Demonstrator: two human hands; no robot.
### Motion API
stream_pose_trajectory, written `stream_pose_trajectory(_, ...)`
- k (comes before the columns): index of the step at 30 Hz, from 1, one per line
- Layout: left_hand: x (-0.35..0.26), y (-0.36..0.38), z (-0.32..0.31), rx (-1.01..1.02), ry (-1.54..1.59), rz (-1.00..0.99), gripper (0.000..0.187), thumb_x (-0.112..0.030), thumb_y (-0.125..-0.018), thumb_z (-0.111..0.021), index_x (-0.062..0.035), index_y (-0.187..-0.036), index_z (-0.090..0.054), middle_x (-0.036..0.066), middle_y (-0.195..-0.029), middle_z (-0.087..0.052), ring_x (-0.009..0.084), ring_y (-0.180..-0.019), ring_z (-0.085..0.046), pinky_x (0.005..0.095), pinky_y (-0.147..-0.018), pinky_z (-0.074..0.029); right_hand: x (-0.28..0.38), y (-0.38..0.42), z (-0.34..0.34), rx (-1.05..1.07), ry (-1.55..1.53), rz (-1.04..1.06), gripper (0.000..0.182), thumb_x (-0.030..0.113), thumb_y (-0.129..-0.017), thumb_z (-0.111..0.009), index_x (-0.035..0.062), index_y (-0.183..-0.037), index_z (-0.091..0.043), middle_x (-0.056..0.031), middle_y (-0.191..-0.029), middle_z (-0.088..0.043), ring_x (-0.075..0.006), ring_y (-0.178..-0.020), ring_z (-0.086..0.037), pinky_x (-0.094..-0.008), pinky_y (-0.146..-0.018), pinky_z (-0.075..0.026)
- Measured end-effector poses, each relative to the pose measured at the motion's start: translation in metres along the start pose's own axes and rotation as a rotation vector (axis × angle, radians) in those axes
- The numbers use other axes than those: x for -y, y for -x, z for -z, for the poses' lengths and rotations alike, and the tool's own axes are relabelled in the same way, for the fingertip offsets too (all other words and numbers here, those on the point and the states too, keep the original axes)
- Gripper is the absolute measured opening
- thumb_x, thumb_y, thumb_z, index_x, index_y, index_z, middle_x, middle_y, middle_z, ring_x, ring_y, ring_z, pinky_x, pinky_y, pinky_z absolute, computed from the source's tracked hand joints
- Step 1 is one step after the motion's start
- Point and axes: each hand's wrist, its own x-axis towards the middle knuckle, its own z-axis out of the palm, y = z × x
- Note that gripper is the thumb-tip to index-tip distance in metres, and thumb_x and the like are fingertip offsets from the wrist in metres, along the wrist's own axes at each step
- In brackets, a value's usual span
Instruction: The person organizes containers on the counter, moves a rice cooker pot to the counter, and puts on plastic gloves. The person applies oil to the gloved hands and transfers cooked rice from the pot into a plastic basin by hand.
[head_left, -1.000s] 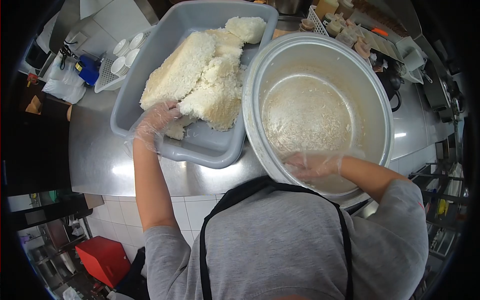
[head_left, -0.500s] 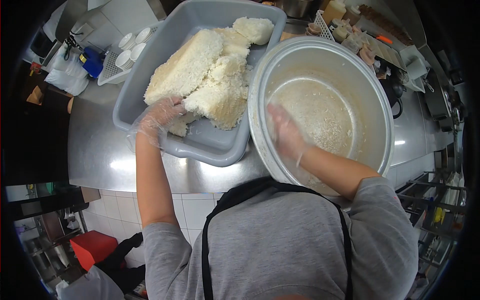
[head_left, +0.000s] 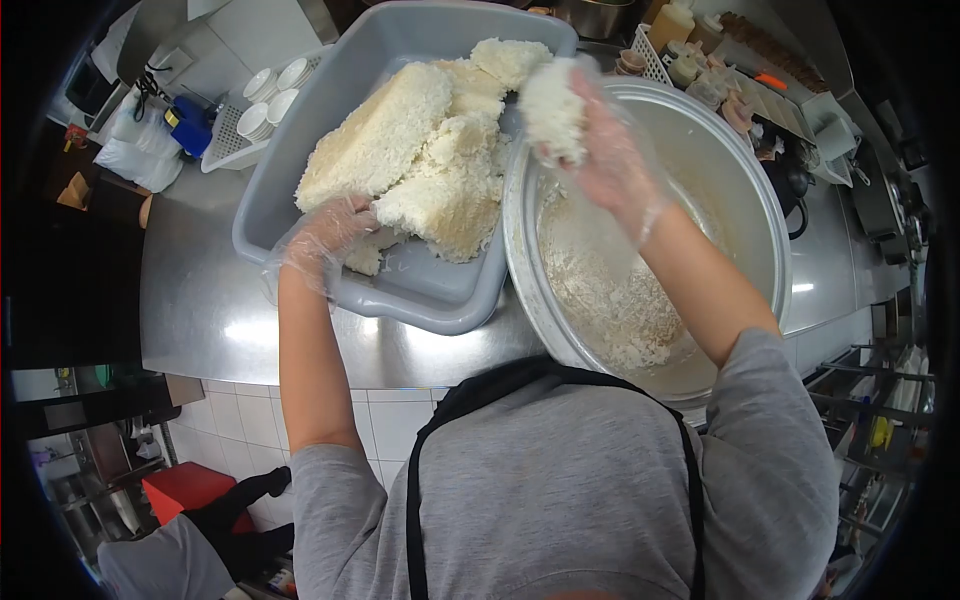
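Note:
My right hand (head_left: 615, 160), in a clear plastic glove, holds a clump of cooked rice (head_left: 553, 112) over the left rim of a big round metal pot (head_left: 765, 230). Loose grains and a thin layer of rice (head_left: 640, 352) lie in the pot's bottom. To its left stands a grey plastic tub (head_left: 262, 205) with large broken blocks of cooked rice (head_left: 375, 135). Inside the tub's near left corner, my gloved left hand (head_left: 330, 230) has its fingers bent against the lower edge of a rice block; the fingertips are partly hidden.
Both vessels stand on a steel counter (head_left: 200, 270). White baskets with small cups (head_left: 258, 120) are at the back left; sauce bottles (head_left: 668, 22) and containers line the back right. Behind me at lower left are a red bin (head_left: 190, 490) and another person (head_left: 165, 560).
My right hand has risen from inside the pot to above its rim, now carrying a rice clump. The left hand stays at the rice block. The other person has shifted slightly.

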Motion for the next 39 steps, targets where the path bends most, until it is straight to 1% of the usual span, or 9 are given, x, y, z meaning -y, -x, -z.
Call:
stream_pose_trajectory(6,-0.013,0.006,0.003,0.022,0.025,0.028,0.026,-0.027,-0.069,-0.061,-0.0061,-0.083,-0.067,0.006,-0.072,-0.063,0.0182,-0.07,-0.058,0.0319,-0.068,-0.044,-0.017,-0.02,-0.053,0.56,0.392,-0.154,0.057,0.045,-0.087,-0.055,0.0025,-0.124,-0.045,-0.0127,-0.112,-0.057,-0.0232,-0.099,-0.058,-0.0398,-0.092,-0.045)
stream_pose_trajectory(12,-0.027,0.013,0.006,0.078,0.196,0.097,0.03,-0.024,-0.068,-0.065,-0.0054,-0.092,-0.067,0.009,-0.083,-0.067,0.0196,-0.078,-0.06,0.0315,-0.075,-0.046,-0.015,-0.004,-0.073,0.798,0.603,-0.258,0.083,0.057,-0.083,-0.055,0.006,-0.141,-0.025,-0.0188,-0.147,-0.02,-0.031,-0.136,-0.022,-0.0484,-0.105,-0.029)
stream_pose_trajectory(18,-0.02,0.01,0.007,-0.005,-0.052,0.044,0.043,-0.022,-0.065,-0.07,-0.0053,-0.103,-0.064,0.012,-0.096,-0.067,0.0265,-0.088,-0.061,0.0355,-0.081,-0.046,0.002,-0.003,-0.078,1.03,0.922,0.149,0.077,0.069,-0.082,-0.042,0.0057,-0.124,-0.053,-0.021,-0.134,-0.043,-0.0308,-0.129,-0.035,-0.0471,-0.103,-0.032)
stream_pose_trajectory(22,-0.011,0.005,0.005,-0.013,-0.145,0.052,0.045,-0.021,-0.064,-0.07,-0.0047,-0.105,-0.063,0.013,-0.099,-0.066,0.0269,-0.09,-0.06,0.0357,-0.083,-0.045,0.009,0.002,-0.087,0.896,1.222,0.17,0.072,0.069,-0.082,-0.042,0.0048,-0.108,-0.063,-0.0209,-0.116,-0.057,-0.029,-0.115,-0.05,-0.0435,-0.1,-0.035)
stream_pose_trajectory(24,-0.028,0.015,0.007,-0.018,-0.023,0.046,0.047,-0.016,-0.066,-0.068,-0.0031,-0.11,-0.06,0.011,-0.102,-0.064,0.0227,-0.093,-0.058,0.0323,-0.085,-0.043,0.011,-0.002,-0.074,0.803,0.63,0.267,0.068,0.065,-0.085,-0.042,0.0048,-0.106,-0.064,-0.0177,-0.106,-0.061,-0.0257,-0.1,-0.057,-0.0405,-0.095,-0.04)
stream_pose_trajectory(27,-0.032,0.013,0.009,-0.008,-0.084,0.036,0.047,-0.016,-0.065,-0.069,-0.0015,-0.108,-0.06,0.011,-0.095,-0.065,0.0223,-0.088,-0.059,0.0324,-0.081,-0.044,0.055,-0.002,-0.027,0.755,0.585,0.237,0.064,0.064,-0.082,-0.049,0.0036,-0.096,-0.063,-0.0089,-0.089,-0.061,-0.0202,-0.09,-0.056,-0.0384,-0.083,-0.044)
stream_pose_trajectory(35,-0.041,0.019,0.006,-0.013,0.026,0.104,0.053,-0.017,-0.064,-0.069,-0.0014,-0.113,-0.057,0.013,-0.1,-0.064,0.0254,-0.092,-0.059,0.0344,-0.084,-0.044,0.062,-0.047,0.221,0.232,1.279,-0.462,0.042,0.044,-0.084,-0.057,0.0048,-0.098,-0.061,-0.0096,-0.087,-0.063,-0.0217,-0.083,-0.06,-0.0394,-0.072,-0.047)
stream_pose_trajectory(37,-0.046,0.019,0.008,-0.008,-0.018,0.114,0.054,-0.017,-0.063,-0.07,-0.0016,-0.114,-0.056,0.014,-0.1,-0.064,0.0256,-0.092,-0.059,0.0343,-0.084,-0.043,0.036,-0.04,0.249,0.755,2.57,0.011,0.041,0.041,-0.084,-0.057,0.0039,-0.101,-0.06,-0.0123,-0.088,-0.065,-0.0269,-0.083,-0.062,-0.0441,-0.072,-0.047)
stream_pose_trajectory(39,-0.047,0.018,0.01,-0.005,-0.067,0.127,0.055,-0.017,-0.063,-0.07,-0.0018,-0.114,-0.056,0.014,-0.101,-0.064,0.0258,-0.093,-0.059,0.0341,-0.084,-0.043,-0.006,-0.031,0.242,0.323,2.516,-0.096,0.042,0.037,-0.085,-0.055,0.0028,-0.11,-0.058,-0.0163,-0.091,-0.065,-0.034,-0.089,-0.062,-0.0418,-0.079,-0.048)
